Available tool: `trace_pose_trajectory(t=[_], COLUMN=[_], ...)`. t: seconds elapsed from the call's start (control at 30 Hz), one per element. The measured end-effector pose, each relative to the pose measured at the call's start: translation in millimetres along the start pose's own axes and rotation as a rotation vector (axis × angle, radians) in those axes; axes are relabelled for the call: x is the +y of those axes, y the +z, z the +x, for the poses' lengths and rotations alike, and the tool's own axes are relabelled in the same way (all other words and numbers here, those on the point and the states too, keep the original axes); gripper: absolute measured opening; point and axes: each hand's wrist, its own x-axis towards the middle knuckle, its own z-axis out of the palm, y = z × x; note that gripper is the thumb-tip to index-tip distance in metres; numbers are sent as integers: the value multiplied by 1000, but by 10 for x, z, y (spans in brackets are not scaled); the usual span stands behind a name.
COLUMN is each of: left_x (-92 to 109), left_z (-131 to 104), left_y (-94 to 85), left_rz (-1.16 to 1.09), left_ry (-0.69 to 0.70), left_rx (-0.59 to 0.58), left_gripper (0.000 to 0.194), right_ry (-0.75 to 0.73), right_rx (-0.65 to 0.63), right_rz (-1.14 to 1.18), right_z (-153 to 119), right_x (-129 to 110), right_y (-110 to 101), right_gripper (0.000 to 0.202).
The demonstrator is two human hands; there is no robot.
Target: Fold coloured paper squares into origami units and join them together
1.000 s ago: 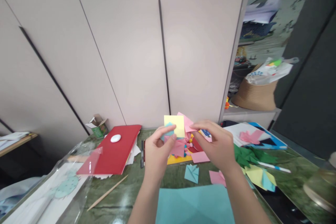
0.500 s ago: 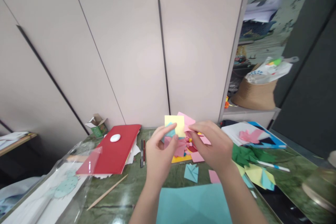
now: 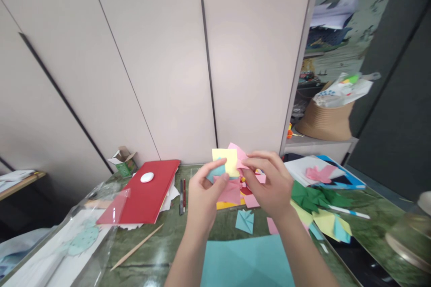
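Just above the far side of the green table, both hands hold small coloured papers. Between its thumb and index finger, my left hand (image 3: 204, 197) pinches a light-blue paper (image 3: 216, 172). Directly behind that stands a yellow paper square (image 3: 230, 156), and a pink paper (image 3: 230, 192) hangs below. My right hand (image 3: 271, 184) has its thumb and fingers closed on the edge of another pink paper (image 3: 239, 156), right of the yellow square. How these papers join is hidden by my fingers. Under the hands lie a folded blue paper (image 3: 244, 221) and a large turquoise sheet (image 3: 247, 260).
Left of my hands are a red folder (image 3: 144, 193) with a white round object (image 3: 147, 177), pens (image 3: 182, 195) and a pointed wooden stick (image 3: 136, 246). On the right lie green crumpled paper (image 3: 314, 197), a white marker (image 3: 350, 212), a dark flat panel (image 3: 365, 262) and a glass vessel (image 3: 411, 237).
My right hand has shifted slightly left, towards the yellow square. More of the light-blue paper shows above my left thumb, and the lower pink paper looks more spread out.
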Motion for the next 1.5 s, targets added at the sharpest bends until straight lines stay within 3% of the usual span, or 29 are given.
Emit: trace_pose_trajectory(t=[0.2,0.4,0.6,0.97,1.07,1.23,1.5], left_x=[19,22,22,13,-10,-25,-41], left_z=[5,-21,-28,-23,-22,-25,-13], left_y=[37,64,78,67,59,70,53], left_rz=[-175,-191,-121,-118,7,193,168], left_ry=[-72,-89,-28,-47,32,304,290], left_rx=[-42,-41,4,-9,5,58,41], left_gripper=[32,32,28,28,27,21,22], right_ry=[200,344,271,136,92,59,-7], right_rx=[-37,-82,-75,-44,-50,-58,-45], right_rz=[239,374,378,228,159,99,50], right_z=[-39,-75,-65,-22,-6,-3,3], right_x=[36,47,73,53,37,36,16], right_y=[-7,-5,11,12,3,-21,-23], right_gripper=[16,13,14,16,15,19,20])
